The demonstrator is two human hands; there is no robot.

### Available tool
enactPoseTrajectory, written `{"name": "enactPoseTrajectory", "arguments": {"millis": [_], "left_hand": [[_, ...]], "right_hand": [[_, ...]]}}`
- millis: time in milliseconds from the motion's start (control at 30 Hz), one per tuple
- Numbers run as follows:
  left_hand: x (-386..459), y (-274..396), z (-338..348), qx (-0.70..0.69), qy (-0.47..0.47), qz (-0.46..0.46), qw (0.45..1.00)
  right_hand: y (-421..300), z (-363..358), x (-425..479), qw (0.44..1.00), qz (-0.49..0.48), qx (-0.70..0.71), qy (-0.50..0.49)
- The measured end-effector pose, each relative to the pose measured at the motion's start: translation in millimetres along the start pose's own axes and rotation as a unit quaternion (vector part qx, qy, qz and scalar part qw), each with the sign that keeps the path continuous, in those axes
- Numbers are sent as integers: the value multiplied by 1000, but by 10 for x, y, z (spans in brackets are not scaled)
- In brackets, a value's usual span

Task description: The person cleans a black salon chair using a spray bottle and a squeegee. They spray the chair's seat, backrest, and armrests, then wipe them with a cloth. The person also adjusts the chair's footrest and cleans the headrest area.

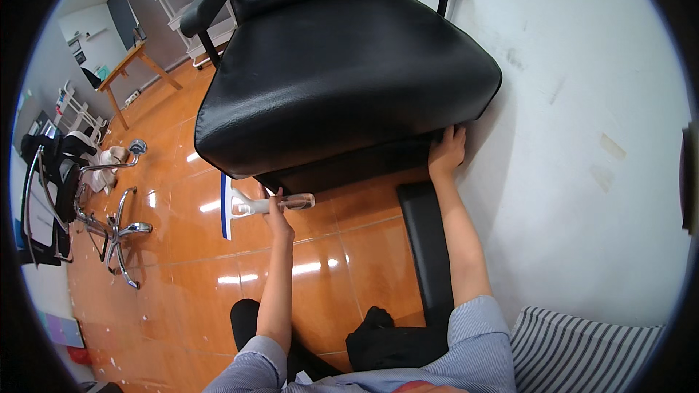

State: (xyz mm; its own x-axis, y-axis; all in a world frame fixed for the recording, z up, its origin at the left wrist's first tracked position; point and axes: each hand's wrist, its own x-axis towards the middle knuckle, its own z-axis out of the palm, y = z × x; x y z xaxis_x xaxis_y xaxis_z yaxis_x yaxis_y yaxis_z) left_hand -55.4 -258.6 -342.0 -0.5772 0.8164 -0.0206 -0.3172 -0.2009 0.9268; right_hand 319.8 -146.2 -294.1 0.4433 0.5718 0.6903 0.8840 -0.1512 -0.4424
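Note:
A black leather-look armchair (338, 65) with padded armrests stands in front of me. My left hand (277, 218) is closed around the white handle of a spray squeegee (246, 206), whose blue-edged blade points left and whose clear bottle points right. This hand is just below the chair's front left corner, and some of its fingers are hidden. My right hand (448, 153) touches the underside of the seat near the front right corner, its fingertips partly hidden there. Below the seat runs a dark base panel (355, 166).
A long black padded piece (426, 251) lies on the orange tiled floor (317, 267) beside my right forearm. A white wall (573, 120) rises at the right, with striped fabric (579, 349) below. At the left are a wheeled office chair (117, 224), a wooden table (123, 68) and a white trolley (180, 5).

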Motion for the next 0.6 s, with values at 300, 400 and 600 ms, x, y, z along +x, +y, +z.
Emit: {"name": "enactPoseTrajectory", "arguments": {"millis": [300, 400, 600], "left_hand": [[-30, 38, -54, -20, -24, -15, 999], [83, -76, -256, 5, -46, -20, 999], [75, 105, -331, 22, -88, -44, 995]], "right_hand": [[-54, 195, -500, 989, 19, -16, -145], [-439, 116, -682, 979, -21, 39, -198], [-1313, 116, -1174, 943, -175, 62, -277]]}}
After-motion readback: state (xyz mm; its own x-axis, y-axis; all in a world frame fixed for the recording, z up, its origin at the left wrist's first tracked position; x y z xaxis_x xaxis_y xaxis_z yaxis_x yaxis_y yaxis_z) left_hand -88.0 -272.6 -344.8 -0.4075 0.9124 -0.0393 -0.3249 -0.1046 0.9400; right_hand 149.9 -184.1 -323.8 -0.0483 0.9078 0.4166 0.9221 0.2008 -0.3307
